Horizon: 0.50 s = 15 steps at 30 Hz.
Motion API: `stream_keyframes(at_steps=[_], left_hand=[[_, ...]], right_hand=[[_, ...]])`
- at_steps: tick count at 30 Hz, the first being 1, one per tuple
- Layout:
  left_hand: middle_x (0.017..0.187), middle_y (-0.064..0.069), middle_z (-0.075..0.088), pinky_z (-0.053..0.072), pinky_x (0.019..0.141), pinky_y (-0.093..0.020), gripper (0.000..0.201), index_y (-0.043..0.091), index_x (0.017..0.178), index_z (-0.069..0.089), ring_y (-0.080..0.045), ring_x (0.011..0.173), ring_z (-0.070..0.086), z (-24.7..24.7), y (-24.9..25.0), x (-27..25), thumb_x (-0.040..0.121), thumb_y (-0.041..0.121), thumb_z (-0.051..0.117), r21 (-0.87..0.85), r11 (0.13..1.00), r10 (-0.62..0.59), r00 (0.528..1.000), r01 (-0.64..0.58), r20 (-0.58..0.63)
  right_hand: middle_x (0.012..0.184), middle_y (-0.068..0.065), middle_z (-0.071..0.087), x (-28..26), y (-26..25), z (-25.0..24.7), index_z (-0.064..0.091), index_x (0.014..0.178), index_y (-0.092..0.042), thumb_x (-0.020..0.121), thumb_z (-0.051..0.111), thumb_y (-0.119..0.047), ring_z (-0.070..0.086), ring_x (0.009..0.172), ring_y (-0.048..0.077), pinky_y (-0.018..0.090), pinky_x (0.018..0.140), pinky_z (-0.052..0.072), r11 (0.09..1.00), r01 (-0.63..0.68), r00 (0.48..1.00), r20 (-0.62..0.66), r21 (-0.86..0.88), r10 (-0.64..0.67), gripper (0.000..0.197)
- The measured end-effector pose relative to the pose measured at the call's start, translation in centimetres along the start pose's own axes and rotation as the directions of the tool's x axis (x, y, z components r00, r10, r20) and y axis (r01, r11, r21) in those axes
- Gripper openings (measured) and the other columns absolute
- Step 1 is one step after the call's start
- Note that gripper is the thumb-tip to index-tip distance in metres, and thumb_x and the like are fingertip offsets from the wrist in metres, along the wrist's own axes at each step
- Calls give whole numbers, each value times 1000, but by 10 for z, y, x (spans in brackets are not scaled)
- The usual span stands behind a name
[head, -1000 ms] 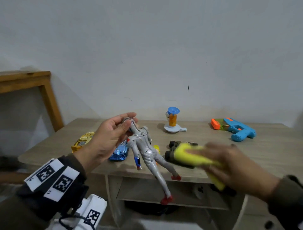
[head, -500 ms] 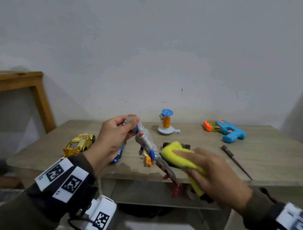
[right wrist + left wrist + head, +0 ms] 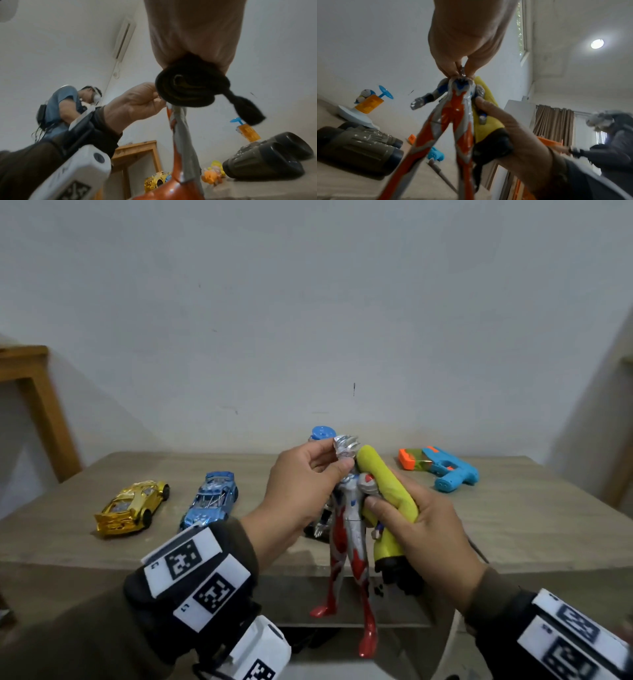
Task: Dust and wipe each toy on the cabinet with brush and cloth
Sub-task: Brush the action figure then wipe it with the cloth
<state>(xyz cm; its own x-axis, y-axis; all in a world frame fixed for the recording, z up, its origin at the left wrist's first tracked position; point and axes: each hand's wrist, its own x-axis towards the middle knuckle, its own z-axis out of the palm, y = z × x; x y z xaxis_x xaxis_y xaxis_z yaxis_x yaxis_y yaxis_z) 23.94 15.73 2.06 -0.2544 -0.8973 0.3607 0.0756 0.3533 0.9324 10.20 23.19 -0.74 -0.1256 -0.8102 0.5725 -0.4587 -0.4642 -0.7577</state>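
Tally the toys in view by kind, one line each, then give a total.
Toy cars: 2, gold car and blue car
Action figures: 1, silver and red figure
Water guns: 1, blue water gun
Binoculars: 1, grey binoculars
Propeller toys: 1, orange propeller toy
Small yellow and orange figures: 1, small figure
Total: 7

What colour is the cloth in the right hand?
Yellow with a black end, clearest in the head view: cloth, right hand.

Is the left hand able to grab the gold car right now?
Probably not yet: the left hand is pinching the action figure by its head. The gold car sits uncovered on the cabinet.
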Motion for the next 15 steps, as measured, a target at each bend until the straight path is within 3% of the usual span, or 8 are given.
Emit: stream_keyframes(at_steps=[2,4,6,8,10,12,15], left_hand=[[109,5,70,49,92,-23,35,16,118,63,-4,102,64,4,-5,0,83,15,67,104,994,30,999,-32,28],[111,11,68,48,91,-20,35,25,119,61,-1,107,61,7,-7,-2,84,24,66,173,985,11,994,-30,105],[106,14,66,50,79,-12,33,37,115,56,0,102,62,10,-9,-5,85,26,64,170,984,-93,969,55,229],[97,8,71,52,65,-12,39,40,112,50,-4,88,68,16,-12,-9,82,20,67,105,978,-204,910,178,360],[91,1,75,57,73,-25,54,43,113,44,-13,86,71,25,-19,-14,73,21,74,85,967,-255,879,242,404],[97,-6,74,56,85,-38,73,45,122,40,-20,93,70,39,-25,-16,63,31,81,96,961,-276,876,259,396],[107,-13,70,56,83,-38,84,36,137,32,-26,97,68,61,-28,-14,69,23,80,43,952,-300,889,304,346]], right_hand=[[97,-35,65,-2,5,-7,57,114,-40,84,64,-9,63,91,-8,10,77,48,996,-54,999,-6,69,54,44],[100,-20,71,-4,7,-15,63,110,-34,84,63,-9,67,92,3,20,77,53,978,-130,991,-15,162,135,36],[97,-6,74,-4,11,-25,65,104,-30,84,62,-9,69,86,13,27,73,57,934,-218,971,-32,283,236,30],[99,5,73,-2,14,-35,65,110,-21,84,61,-9,69,83,18,30,72,57,887,-263,950,-57,379,306,29],[102,12,72,0,18,-44,62,115,-15,85,60,-9,67,84,25,34,72,57,852,-285,934,-75,438,350,31],[101,12,71,4,22,-54,62,114,-14,86,58,-9,66,83,26,32,70,57,831,-288,925,-88,476,371,29],[93,7,72,8,33,-70,64,111,-16,86,61,-16,67,76,20,33,68,57,874,-291,922,-131,390,365,25]])
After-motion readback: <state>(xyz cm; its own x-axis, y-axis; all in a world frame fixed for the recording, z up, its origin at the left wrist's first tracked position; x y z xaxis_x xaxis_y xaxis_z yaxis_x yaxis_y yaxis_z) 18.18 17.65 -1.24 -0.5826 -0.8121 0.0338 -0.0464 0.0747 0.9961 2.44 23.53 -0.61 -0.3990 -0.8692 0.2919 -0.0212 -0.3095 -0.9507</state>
